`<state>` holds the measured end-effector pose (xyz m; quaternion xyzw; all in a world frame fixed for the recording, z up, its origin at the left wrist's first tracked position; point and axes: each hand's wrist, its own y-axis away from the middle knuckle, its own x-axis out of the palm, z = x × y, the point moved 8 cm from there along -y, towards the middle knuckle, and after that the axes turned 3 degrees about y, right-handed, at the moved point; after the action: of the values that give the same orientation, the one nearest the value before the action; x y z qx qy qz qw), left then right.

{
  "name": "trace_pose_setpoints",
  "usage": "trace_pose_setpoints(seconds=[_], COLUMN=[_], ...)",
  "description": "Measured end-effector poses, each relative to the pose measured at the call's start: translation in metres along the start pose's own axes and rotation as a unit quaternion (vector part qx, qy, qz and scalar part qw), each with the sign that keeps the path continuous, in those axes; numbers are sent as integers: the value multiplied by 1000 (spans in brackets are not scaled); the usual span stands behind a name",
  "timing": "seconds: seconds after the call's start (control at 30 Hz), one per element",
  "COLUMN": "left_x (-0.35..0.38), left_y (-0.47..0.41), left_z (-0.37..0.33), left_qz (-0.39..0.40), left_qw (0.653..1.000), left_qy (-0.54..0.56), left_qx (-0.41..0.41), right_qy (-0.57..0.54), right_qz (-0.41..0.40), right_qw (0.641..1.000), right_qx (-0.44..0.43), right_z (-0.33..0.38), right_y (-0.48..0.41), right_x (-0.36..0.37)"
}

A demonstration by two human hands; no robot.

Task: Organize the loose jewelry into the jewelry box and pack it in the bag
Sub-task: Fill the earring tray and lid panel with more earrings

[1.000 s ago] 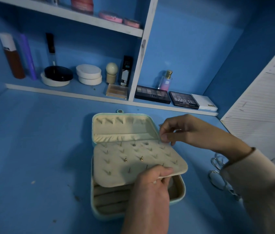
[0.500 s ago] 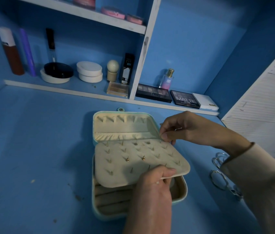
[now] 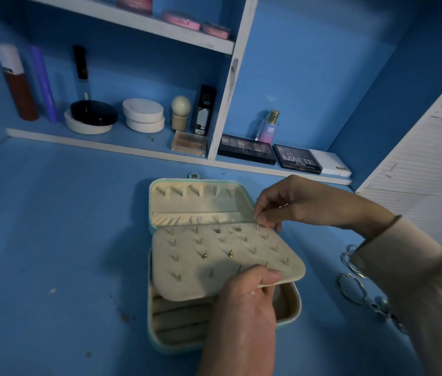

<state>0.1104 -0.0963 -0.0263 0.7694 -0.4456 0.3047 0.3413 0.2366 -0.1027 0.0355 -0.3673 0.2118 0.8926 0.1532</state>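
The blue desk (image 3: 51, 240) carries the open jewelry box (image 3: 157, 332) near its middle, lid laid back toward the shelf of cosmetics (image 3: 144, 115). No bag shows anywhere in this view, so the packing step looks not yet begun.

Across the box lies its cream earring panel (image 3: 214, 270), tilted up off the lower tray. The left hand (image 3: 244, 308) grips the panel's near edge, thumb on top and fingers curled beneath. The right hand (image 3: 295, 204) reaches in from the side with its fingertips (image 3: 264, 219) pinched together at the panel's far right corner, closed on a small earring (image 3: 257, 226) whose thin post points down at the fabric.

On the desk to the right, well apart from the box and partly behind the sleeve, a silvery chain of large rings (image 3: 355, 291) lies loose, so at least 1 piece is left to stow.

Rows of earrings (image 3: 204, 255) stand seated in the panel, at least 4 showing gold ends. I judge the earring stage well along, with the chain, the closing and the bagging left to do.
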Motion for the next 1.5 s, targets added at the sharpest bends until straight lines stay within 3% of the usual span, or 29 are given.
trace_pose_setpoints(seconds=[0.13, 0.27, 0.53, 0.8, 1.5], left_x=[-4, 0, 7, 3, 6], left_y=[0, -3, 4, 5, 2], left_z=[4, 9, 7, 3, 3], left_qz=[24, -11, -39, -88, -70], left_qw=[999, 995, 990, 985, 988], left_qy=[-32, 98, 104, 137, 129], left_qx=[13, -34, -85, -55, -37], right_qy=[7, 22, 50, 107, 127], right_qz=[21, 35, 43, 29, 20], right_qw=[1000, 999, 998, 994, 991], right_qx=[4, 7, 5, -22, -37], right_z=[3, 5, 6, 10, 14], right_y=[-1, -2, -3, 1, -1], right_x=[1, 1, 3, 1, 3])
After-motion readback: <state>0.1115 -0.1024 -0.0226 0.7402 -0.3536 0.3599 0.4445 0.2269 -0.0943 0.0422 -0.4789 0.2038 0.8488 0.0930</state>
